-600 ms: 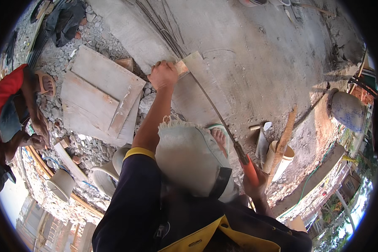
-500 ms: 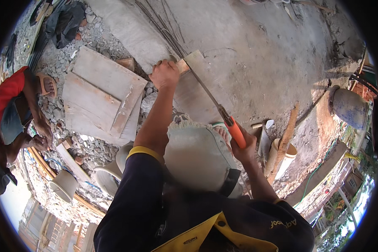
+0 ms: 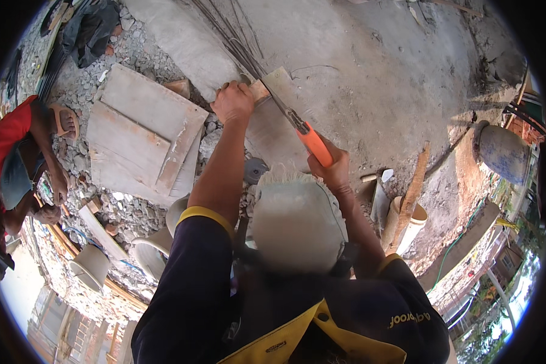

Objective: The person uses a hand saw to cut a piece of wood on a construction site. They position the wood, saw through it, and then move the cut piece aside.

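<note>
My right hand [image 3: 333, 165] is wrapped round the orange handle [image 3: 315, 145] of a saw, apparently a hacksaw. Its narrow metal part [image 3: 276, 100] is seen edge-on and runs away to the upper left, across a small piece of wood [image 3: 259, 92]. With curled fingers my left hand [image 3: 232, 102] grips that wood's near left end, close beside the saw. Thin dark metal rods [image 3: 230, 39] run up from the same spot; where they meet the saw is hard to make out. Under the wood lies a flat board [image 3: 272, 130].
Worn boards [image 3: 142, 127] lie on rubble at the left. A person in a red top [image 3: 12, 133] crouches at the far left. Several buckets stand around, one a white bucket [image 3: 414, 224] with a plank [image 3: 411, 194] leaning by it. A rounded drum [image 3: 505, 155] is at the right.
My right hand and the saw handle have moved forward and to the left, bringing the handle closer to the wood. My left hand keeps its hold. The crouching person's hands have shifted slightly.
</note>
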Available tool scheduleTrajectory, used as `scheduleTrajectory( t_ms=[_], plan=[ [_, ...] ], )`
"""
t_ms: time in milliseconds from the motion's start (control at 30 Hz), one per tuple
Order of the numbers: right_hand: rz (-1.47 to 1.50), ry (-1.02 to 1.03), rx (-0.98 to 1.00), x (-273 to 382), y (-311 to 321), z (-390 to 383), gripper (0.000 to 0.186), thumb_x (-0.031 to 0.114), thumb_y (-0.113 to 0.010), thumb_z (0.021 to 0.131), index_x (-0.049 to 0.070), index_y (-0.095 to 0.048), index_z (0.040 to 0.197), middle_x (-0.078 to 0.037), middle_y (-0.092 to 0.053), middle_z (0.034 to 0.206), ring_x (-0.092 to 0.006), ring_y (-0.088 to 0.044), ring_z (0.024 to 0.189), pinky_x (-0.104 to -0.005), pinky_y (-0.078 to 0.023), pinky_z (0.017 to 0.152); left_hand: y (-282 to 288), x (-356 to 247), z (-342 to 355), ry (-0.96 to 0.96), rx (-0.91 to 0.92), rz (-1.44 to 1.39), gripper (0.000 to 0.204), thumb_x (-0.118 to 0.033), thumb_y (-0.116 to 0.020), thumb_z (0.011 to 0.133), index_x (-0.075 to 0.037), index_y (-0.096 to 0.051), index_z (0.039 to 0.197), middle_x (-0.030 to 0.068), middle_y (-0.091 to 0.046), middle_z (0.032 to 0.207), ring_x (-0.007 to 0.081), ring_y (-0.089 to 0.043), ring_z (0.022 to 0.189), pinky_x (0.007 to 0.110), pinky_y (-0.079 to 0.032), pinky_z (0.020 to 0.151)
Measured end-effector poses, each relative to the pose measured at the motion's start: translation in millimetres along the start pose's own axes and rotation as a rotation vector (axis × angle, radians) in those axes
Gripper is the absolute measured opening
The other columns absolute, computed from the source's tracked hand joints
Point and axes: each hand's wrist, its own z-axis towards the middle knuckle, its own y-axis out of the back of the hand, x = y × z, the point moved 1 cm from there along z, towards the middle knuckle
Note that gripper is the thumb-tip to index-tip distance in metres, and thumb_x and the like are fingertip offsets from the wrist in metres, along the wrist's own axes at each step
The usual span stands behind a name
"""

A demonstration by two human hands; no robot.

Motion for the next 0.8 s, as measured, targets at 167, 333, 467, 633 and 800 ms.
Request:
scheduleTrajectory(
  t_ms=[167,333,467,633,800],
  plan=[
    [-0.185,0.22,-0.119,-34,49,-99,0.054,-0.001,-0.059,0.075,0.006,-0.062,0.129,-0.017,-0.072,0.095,-0.026,-0.073,0.075,-0.0322,-0.055,0.068,-2,-1,8,0.031,-0.01,-0.009,0.037,-0.031,-0.042,0.091,-0.01,-0.071,0.099,0.0095,-0.069,0.111,0.0287,-0.063,0.109,0.052,-0.044,0.094],
    [-0.064,0.195,-0.098,-27,38,-74,0.052,-0.002,-0.058,0.074,0.004,-0.064,0.125,-0.016,-0.071,0.09,-0.0232,-0.071,0.072,-0.0321,-0.054,0.065,-1,1,-3,0.027,-0.024,0.018,0.037,-0.031,-0.043,0.091,-0.01,-0.072,0.097,0.0095,-0.069,0.109,0.0287,-0.063,0.108,0.052,-0.044,0.094],
    [0.062,-0.05,-0.014,-16,11,-25,0.051,0.0,-0.06,0.077,0.001,-0.061,0.128,-0.014,-0.07,0.084,-0.022,-0.068,0.068,-0.0309,-0.052,0.065,3,-3,3,0.031,0.008,-0.024,0.036,-0.031,-0.043,0.09,-0.01,-0.072,0.099,0.0091,-0.069,0.11,0.028,-0.063,0.109,0.053,-0.043,0.094],
    [-0.334,0.178,-0.06,-17,62,-123,0.05,-0.003,-0.06,0.075,0.001,-0.063,0.125,-0.016,-0.073,0.101,-0.0239,-0.074,0.088,-0.0304,-0.056,0.074,-1,-3,0,0.027,-0.016,0.01,0.036,-0.03,-0.043,0.09,-0.01,-0.071,0.099,0.0095,-0.069,0.109,0.0284,-0.063,0.109,0.054,-0.043,0.093],
    [-0.064,-0.05,0.011,-30,24,-41,0.049,0.0,-0.06,0.075,0.003,-0.065,0.124,-0.015,-0.07,0.083,-0.0234,-0.072,0.075,-0.0331,-0.053,0.064,0,-1,-3,0.006,-0.023,-0.015,0.035,-0.03,-0.043,0.091,-0.01,-0.071,0.099,0.0103,-0.069,0.107,0.0292,-0.063,0.107,0.055,-0.044,0.092]
  ],
)
